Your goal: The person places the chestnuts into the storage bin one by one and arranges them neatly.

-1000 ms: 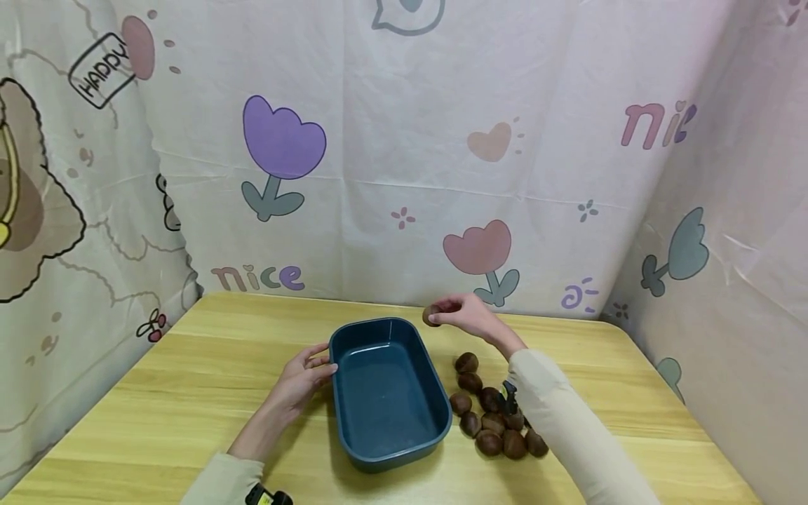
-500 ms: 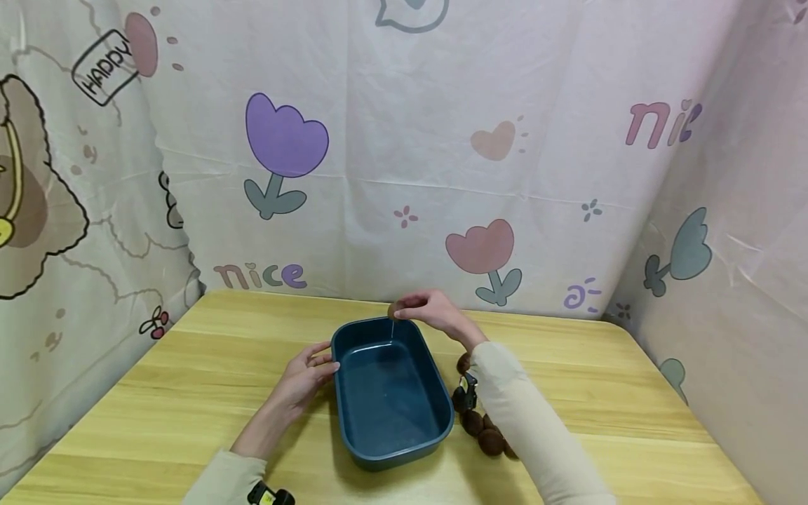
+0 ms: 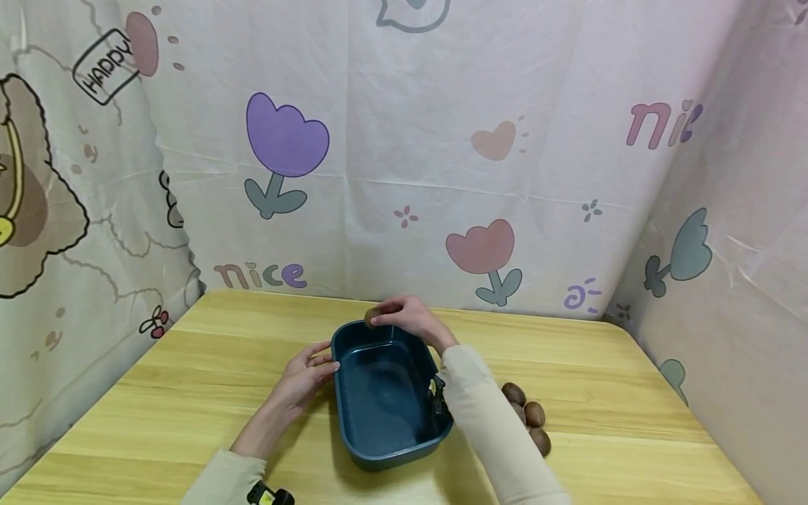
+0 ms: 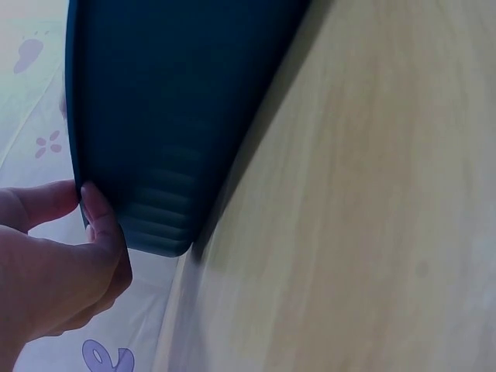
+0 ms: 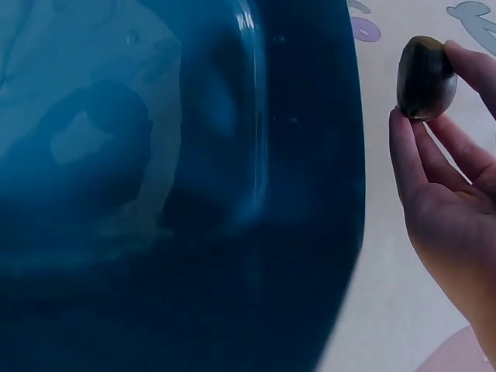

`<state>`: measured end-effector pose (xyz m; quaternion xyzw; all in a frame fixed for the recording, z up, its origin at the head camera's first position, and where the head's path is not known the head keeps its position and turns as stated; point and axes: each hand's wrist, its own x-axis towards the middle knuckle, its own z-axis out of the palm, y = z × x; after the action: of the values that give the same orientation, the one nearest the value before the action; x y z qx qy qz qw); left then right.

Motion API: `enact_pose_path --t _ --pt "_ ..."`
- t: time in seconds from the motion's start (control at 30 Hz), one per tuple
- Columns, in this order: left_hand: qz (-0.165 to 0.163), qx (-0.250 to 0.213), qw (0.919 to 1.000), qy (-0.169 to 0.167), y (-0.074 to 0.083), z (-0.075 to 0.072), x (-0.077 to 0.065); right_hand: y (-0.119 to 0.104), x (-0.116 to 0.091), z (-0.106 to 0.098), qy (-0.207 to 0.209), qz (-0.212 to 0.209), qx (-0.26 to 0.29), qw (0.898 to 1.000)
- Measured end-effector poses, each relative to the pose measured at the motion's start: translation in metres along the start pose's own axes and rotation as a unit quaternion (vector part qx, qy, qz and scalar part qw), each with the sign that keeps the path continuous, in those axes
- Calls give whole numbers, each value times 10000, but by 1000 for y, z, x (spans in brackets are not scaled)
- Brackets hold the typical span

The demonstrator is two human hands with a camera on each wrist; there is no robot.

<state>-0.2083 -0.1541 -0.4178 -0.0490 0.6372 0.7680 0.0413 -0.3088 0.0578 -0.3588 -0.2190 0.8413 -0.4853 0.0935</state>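
Observation:
A dark blue rectangular basin [image 3: 379,407] with rounded corners stands on the table in the head view. My left hand [image 3: 301,384] holds its left side, and in the left wrist view that hand [image 4: 66,267] pinches the rim with thumb and fingers. Over the far end of the basin, my right hand [image 3: 410,317] pinches a brown chestnut [image 3: 371,318] at its fingertips. The right wrist view shows this chestnut [image 5: 426,77] between thumb and fingers, beside the basin's rim. Several more chestnuts [image 3: 534,414] lie right of the basin, partly hidden by my right sleeve.
The light wooden table [image 3: 240,351] reaches back to a white curtain [image 3: 404,154] printed with flowers and words. My right sleeve [image 3: 492,421] crosses over the basin's right edge. Each wrist wears a small black camera.
My right hand has moved left with the chestnut, from right of the basin to over its far end. The forearm now covers part of the chestnut pile. The left hand keeps its grip.

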Motion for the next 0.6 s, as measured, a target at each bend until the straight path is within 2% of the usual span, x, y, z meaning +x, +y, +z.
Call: enact_pose_path --t 0.33,0.6 --pt "-28 -16 10000 -29 -1 -2 2 2 6 29 -442 -52 -117 9989" --pt "17 -60 10000 -31 0 -3 1 3 7 52 -480 262 -227 9982"
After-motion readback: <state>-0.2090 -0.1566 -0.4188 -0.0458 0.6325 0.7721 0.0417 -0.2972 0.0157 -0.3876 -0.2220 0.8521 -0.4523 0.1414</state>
